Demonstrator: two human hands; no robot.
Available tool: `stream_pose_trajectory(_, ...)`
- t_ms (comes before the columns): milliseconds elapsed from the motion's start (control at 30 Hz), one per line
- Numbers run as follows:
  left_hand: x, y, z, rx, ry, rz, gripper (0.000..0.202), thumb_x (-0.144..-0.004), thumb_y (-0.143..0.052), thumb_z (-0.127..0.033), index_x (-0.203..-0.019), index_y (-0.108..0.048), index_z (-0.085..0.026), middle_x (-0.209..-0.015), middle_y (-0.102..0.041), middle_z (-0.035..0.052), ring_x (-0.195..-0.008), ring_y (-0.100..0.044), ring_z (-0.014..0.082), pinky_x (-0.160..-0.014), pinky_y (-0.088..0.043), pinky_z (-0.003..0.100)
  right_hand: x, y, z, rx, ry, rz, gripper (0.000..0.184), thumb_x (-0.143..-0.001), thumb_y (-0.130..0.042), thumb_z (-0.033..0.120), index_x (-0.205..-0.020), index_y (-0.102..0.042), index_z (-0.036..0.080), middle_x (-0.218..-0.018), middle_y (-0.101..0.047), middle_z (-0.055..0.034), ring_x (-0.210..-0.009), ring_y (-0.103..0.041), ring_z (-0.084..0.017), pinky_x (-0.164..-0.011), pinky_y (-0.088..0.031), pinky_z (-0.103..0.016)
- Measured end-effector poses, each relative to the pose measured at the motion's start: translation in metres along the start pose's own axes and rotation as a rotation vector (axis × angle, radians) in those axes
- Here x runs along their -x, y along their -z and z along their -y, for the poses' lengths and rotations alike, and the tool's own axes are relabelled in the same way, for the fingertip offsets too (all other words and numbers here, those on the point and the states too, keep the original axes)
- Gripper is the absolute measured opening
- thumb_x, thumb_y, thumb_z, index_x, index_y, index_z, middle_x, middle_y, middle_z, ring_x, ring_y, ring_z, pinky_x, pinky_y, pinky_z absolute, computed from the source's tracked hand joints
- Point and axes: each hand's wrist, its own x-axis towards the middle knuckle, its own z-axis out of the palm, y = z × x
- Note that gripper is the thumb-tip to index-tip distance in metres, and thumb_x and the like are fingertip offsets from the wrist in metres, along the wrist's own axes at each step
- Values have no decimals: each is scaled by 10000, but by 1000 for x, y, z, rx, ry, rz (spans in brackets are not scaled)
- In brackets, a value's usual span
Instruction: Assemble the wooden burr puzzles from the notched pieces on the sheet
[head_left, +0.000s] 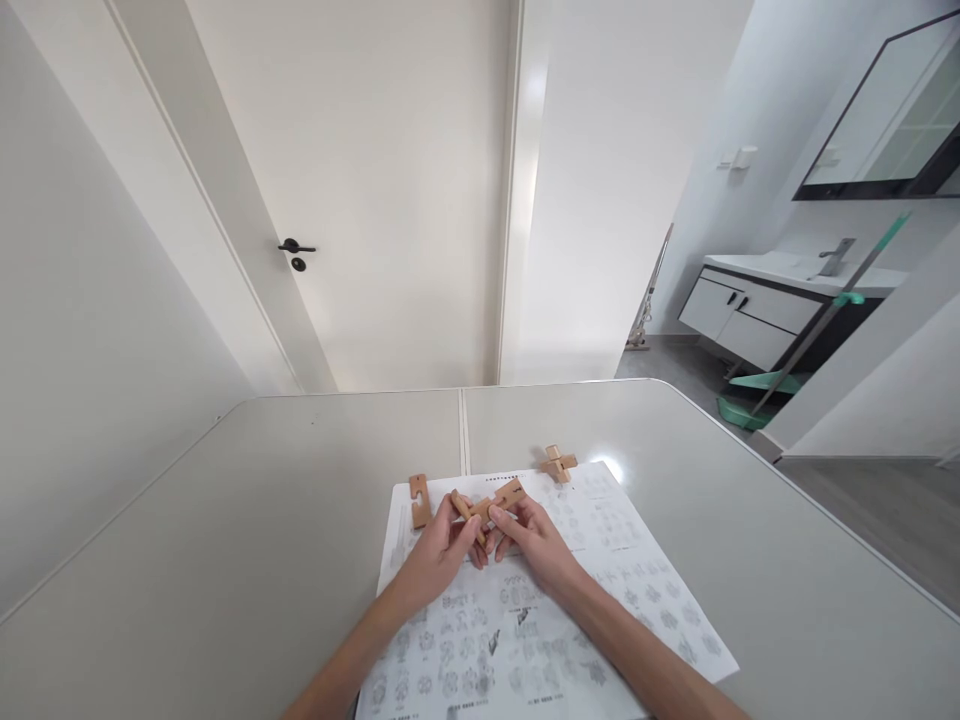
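Note:
Both hands meet over a printed sheet of diagrams (652, 560). My left hand (442, 550) is closed on a slim wooden puzzle piece (460, 503) that slants down toward the right. In my right hand (534, 538) is a notched wooden puzzle piece (508, 494) with a dark mark near its end, pinched under the thumb. The two pieces touch or nearly touch; fingers hide where they meet. Just left of the hands a notched wooden piece (420, 502) lies on the sheet. An assembled wooden cross-shaped puzzle (558, 463) rests at the sheet's top edge.
The sheet lies on a grey table (225, 560) with a seam down its middle and rounded far corners. Beyond it is a white door (390, 200) with a black handle (296, 246). To the right stand a sink cabinet (757, 305) and a green dustpan (750, 412).

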Motion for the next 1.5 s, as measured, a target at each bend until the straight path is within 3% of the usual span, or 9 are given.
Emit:
stream_pose_trajectory(367, 3, 2, 6, -90, 0, 1, 284, -1058, -418, -512, -985, -399, -239, -757, -550, -37, -612, -539, 125, -618, -489, 270, 2, -2, -5, -15, 22, 56, 400, -903, -711, 576, -956, -571, 205, -699, -665, -7, -566, -647, -158, -505, -510, -265)
stream_pose_trajectory(567, 0, 7, 2, -14, -21, -78, 345, -1048, -415, -545, -993, -467, -209, -926, -612, 36, -611, -601, 125, -650, -538, 310, 0, 8, 10, -30, 29, -202, 431, -831, -777, 587, -946, -591, 216, -906, -672, -34, -620, -644, -148, -565, -520, -288)
stream_pose_trajectory(667, -1, 8, 3, 11, -5, -115, 372, -1040, -416, -568, -1080, -480, -203, -998, -644, 59, -592, -593, 116, -644, -542, 308, -3, 14, 11, 2, 16, -176, 439, -837, -755, 610, -926, -587, 215, -865, -636, -19, -631, -623, -147, -533, -484, -267)
stream_pose_trajectory(833, -3, 12, 3, -152, 38, -215, 428, -1003, -467, -593, -1132, -570, -197, -885, -687, 40, -567, -587, 134, -560, -519, 274, -4, 13, 4, 232, 21, -19, 456, -925, -595, 669, -996, -586, 218, -685, -569, 33, -527, -505, -134, -500, -415, -264)
stream_pose_trajectory(900, -2, 14, 1, -215, 86, -262, 428, -973, -511, -599, -1101, -587, -198, -856, -717, 42, -531, -592, 141, -521, -512, 271, -3, 13, 3, 349, 47, -38, 459, -931, -575, 671, -1018, -596, 221, -669, -537, 41, -540, -498, -150, -526, -416, -280)
stream_pose_trajectory(1100, 2, 11, -3, -332, 154, -315, 619, -961, -530, -549, -1460, -380, -217, -646, -663, -45, -432, -530, 154, -438, -400, 238, -2, 18, 0, 681, 136, -119, 437, -957, -581, 546, -1234, -595, 208, -729, -603, -3, -668, -586, -216, -621, -455, -328)
stream_pose_trajectory(1233, 3, 8, -1, -576, 95, -318, 382, -985, -478, -446, -1284, -564, -224, -475, -465, -93, -415, -428, 149, -482, -291, 243, -1, 19, -6, 755, 148, -87, 457, -955, -585, 465, -1334, -536, 216, -738, -626, 5, -641, -592, -203, -617, -471, -320)
stream_pose_trajectory(1367, 2, 9, 5, -716, 58, -310, 268, -975, -482, -400, -1131, -626, -237, -480, -404, -89, -417, -392, 156, -501, -256, 257, 0, 20, -11, 816, 156, -63, 496, -960, -563, 408, -1410, -470, 223, -747, -647, 12, -636, -611, -200, -629, -483, -316)
stream_pose_trajectory(1500, 1, 14, 10, -758, 7, -247, 227, -971, -477, -352, -1018, -678, -257, -492, -377, -76, -433, -414, 163, -529, -270, 263, 0, 18, -9, 946, 180, -34, 407, -963, -536, 356, -1350, -532, 227, -768, -675, 2, -636, -626, -195, -624, -465, -301)
